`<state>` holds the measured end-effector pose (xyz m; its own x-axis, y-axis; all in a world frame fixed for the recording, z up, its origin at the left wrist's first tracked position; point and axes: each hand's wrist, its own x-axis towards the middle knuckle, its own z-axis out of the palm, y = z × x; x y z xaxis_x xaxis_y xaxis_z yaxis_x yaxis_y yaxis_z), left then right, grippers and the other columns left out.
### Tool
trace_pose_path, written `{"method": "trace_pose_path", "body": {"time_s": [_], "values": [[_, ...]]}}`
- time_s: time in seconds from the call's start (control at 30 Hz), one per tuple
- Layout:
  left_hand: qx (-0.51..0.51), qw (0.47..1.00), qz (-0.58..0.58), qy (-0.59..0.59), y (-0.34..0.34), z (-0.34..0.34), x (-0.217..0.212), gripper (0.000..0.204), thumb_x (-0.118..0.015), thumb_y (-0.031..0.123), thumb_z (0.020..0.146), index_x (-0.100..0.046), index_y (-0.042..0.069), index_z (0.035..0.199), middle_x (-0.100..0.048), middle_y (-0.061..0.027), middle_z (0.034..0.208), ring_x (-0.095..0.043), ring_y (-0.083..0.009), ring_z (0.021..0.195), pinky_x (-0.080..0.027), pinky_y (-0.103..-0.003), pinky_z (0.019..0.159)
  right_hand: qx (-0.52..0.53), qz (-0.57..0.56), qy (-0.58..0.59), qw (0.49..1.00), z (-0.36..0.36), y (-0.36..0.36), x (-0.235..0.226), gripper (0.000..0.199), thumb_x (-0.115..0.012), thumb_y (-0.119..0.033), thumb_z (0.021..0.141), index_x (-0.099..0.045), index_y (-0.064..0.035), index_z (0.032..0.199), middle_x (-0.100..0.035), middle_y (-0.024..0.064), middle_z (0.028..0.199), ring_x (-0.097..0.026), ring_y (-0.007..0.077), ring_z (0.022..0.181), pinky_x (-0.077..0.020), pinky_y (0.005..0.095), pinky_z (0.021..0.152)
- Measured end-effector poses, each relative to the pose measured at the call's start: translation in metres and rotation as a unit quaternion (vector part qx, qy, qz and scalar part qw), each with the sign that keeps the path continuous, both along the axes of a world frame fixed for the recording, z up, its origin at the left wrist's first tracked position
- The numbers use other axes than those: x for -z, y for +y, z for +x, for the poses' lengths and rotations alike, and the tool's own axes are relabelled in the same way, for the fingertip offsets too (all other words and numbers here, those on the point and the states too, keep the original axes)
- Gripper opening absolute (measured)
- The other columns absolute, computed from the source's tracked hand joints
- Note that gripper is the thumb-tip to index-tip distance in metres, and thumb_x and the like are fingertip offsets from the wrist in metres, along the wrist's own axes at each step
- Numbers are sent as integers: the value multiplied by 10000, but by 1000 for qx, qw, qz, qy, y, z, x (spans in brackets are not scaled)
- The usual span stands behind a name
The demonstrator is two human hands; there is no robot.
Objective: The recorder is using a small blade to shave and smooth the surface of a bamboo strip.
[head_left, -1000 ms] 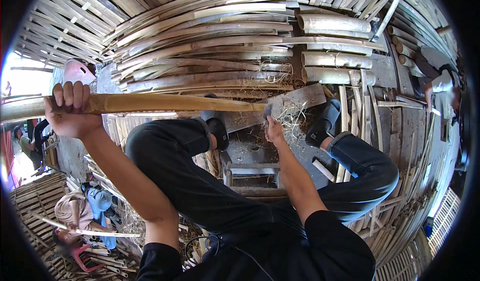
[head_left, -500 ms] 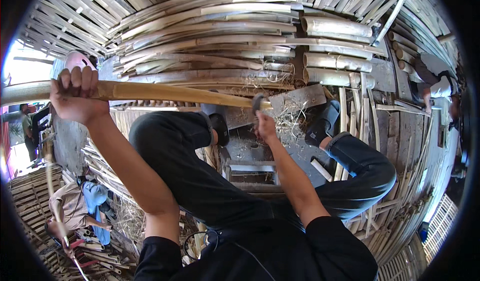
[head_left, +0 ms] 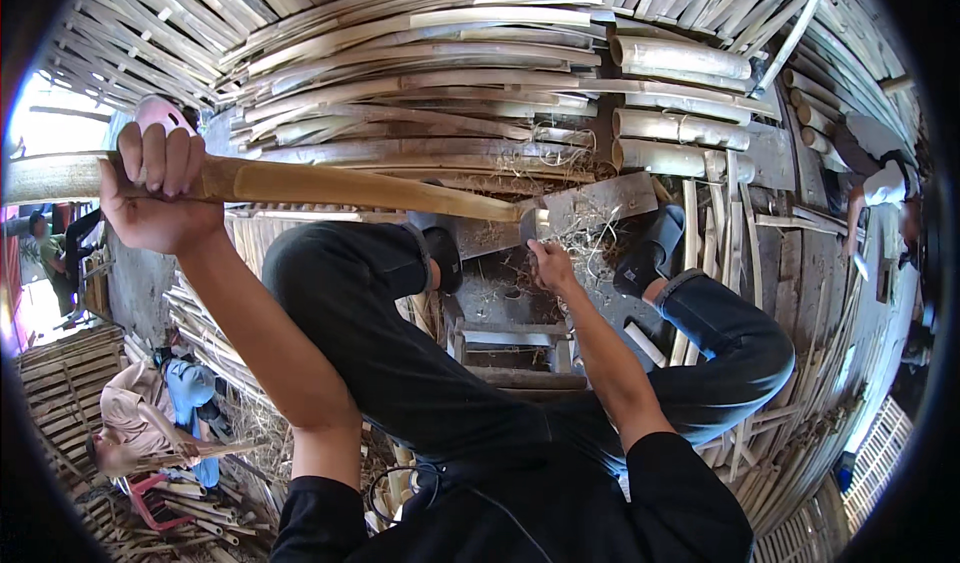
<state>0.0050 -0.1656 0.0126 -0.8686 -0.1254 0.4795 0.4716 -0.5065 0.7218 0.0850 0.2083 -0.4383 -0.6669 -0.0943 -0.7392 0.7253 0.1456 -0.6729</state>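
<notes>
My left hand (head_left: 155,183) is wrapped round a long split bamboo piece (head_left: 350,191), raised at the left with its pale cut face showing. The piece slants down to the right, and its far end lies by a worn wooden board (head_left: 610,199) in front of my feet. My right hand (head_left: 550,266) is closed on the handle of a knife (head_left: 528,228). The curved dark blade stands upright at the bamboo's right end; whether it touches the bamboo I cannot tell. Curly bamboo shavings (head_left: 590,241) are scattered about the board.
Split bamboo strips (head_left: 420,88) are piled ahead, beside thick bamboo poles (head_left: 680,60). A low wooden stool (head_left: 505,337) stands between my legs. Upright slats (head_left: 712,223) lean near my right foot. One person (head_left: 150,413) works at lower left, another (head_left: 882,178) at far right.
My right hand and the knife have shifted slightly right and down, past the bamboo's end. My left hand keeps its hold. The person at lower left has changed posture.
</notes>
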Motion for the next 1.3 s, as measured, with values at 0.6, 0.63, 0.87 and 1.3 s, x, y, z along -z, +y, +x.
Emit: {"method": "trace_pose_path", "body": {"time_s": [0.6,0.63,0.87,1.3], "values": [[-60,998,-18,-21,-13,-4,6,317,-485,353,977,-392,152,751,-333,55,593,-274,-55,478,-233,-217,464,46,-93,95,990,-12,-46,0,434,-525,-451,981,-594,-82,762,-516,28,572,-508,154,402,-399,319,371],[-47,998,-13,-26,-10,-4,8,313,-492,335,969,-387,153,736,-327,55,592,-275,-55,476,-236,-218,471,130,-62,9,990,-17,-42,-8,422,-514,-442,991,-590,-75,798,-519,31,584,-505,148,400,-399,309,370],[-48,999,-13,-18,-17,6,-5,334,-482,354,976,-376,163,725,-328,57,591,-279,-50,481,-214,-216,465,-130,-107,182,969,-18,-54,-41,451,-512,-441,998,-624,-50,803,-543,40,582,-512,150,399,-381,307,363],[40,999,2,21,-3,-3,7,284,-498,314,985,-409,141,779,-363,57,605,-312,-45,481,-270,-205,469,8,3,-136,991,-44,3,-30,564,-522,-558,937,-581,-39,723,-551,79,565,-526,208,395,-428,347,379]]}}
